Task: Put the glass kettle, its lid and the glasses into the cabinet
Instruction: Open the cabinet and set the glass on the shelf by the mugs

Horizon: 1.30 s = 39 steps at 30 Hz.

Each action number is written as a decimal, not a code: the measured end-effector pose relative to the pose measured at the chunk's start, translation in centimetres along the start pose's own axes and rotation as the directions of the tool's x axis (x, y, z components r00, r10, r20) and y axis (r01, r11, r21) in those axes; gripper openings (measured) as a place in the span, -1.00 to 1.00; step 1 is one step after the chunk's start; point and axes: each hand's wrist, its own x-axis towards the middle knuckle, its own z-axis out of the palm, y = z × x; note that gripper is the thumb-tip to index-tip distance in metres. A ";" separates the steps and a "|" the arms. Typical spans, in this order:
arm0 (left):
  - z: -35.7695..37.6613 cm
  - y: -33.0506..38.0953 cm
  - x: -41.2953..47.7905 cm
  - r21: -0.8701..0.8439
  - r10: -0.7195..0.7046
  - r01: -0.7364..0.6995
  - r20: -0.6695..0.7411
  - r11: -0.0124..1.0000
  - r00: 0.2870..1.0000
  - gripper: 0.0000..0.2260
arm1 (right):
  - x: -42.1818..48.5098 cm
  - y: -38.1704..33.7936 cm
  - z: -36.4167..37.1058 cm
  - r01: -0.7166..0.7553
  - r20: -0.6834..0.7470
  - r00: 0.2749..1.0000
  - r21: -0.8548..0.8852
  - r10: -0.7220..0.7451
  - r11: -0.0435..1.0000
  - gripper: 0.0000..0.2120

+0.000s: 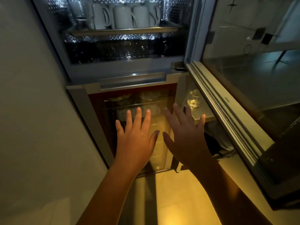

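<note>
The cabinet (81, 54) stands open in front of me, its glass door (243, 111) swung out to the right. A clear glass (193, 99) stands on a low metal surface to the right of the cabinet, under the open door. My left hand (136, 137) and my right hand (183, 135) are both held out flat with fingers spread, in front of the lower glass-fronted compartment (129, 98). Neither hand holds anything. The dark lower shelf (126, 51) of the upper cabinet shows faint glints of glassware; I cannot tell kettle or lid there.
Several white mugs (123, 17) sit upside down on the upper shelf. A pale wall (32, 111) runs close on the left. The open door's edge (227, 135) reaches toward me on the right. Yellow-lit floor (178, 200) lies below my arms.
</note>
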 end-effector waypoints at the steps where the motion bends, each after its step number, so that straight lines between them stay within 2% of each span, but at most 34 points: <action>1: 0.0 0.0 0.3 -0.006 -0.001 0.001 0.001 1.000 1.000 -0.43 | 0.2 0.1 0.1 0.005 -0.004 1.000 -0.008 -0.005 1.000 -0.33; 9: 0.4 -0.4 2.8 -0.050 0.053 -0.052 0.021 0.997 0.998 -0.44 | 2.0 0.4 1.4 0.014 0.000 1.000 -0.064 -0.014 0.998 -0.34; 13: 0.4 -1.4 4.3 -0.063 0.088 -0.087 0.024 0.994 0.996 -0.45 | 3.1 0.4 2.5 0.022 -0.012 1.000 -0.009 -0.022 1.000 -0.36; 20: 0.2 -3.7 7.3 -0.035 0.118 -0.117 0.026 0.993 0.993 -0.44 | 6.0 -1.2 4.0 -0.026 0.051 0.998 0.107 0.020 0.994 -0.33; 26: 0.3 -4.9 8.8 -0.045 0.158 -0.156 0.057 0.987 0.986 -0.44 | 7.8 -1.8 3.9 -0.008 0.202 0.979 0.101 -0.013 0.995 -0.39; 29: 0.2 -5.7 9.7 -0.039 0.164 -0.162 0.069 0.986 0.984 -0.44 | 8.5 -1.5 4.5 0.002 0.223 0.975 0.083 -0.021 0.997 -0.39; 33: 0.0 -6.2 11.3 -0.037 0.125 -0.123 0.045 0.992 0.991 -0.44 | 10.4 -0.1 6.0 0.048 0.167 0.984 0.050 -0.056 0.998 -0.38; 39: 0.3 -4.9 13.0 -0.036 0.147 -0.145 0.054 0.989 0.988 -0.44 | 12.5 0.7 8.0 0.105 0.139 0.983 0.111 -0.120 0.988 -0.35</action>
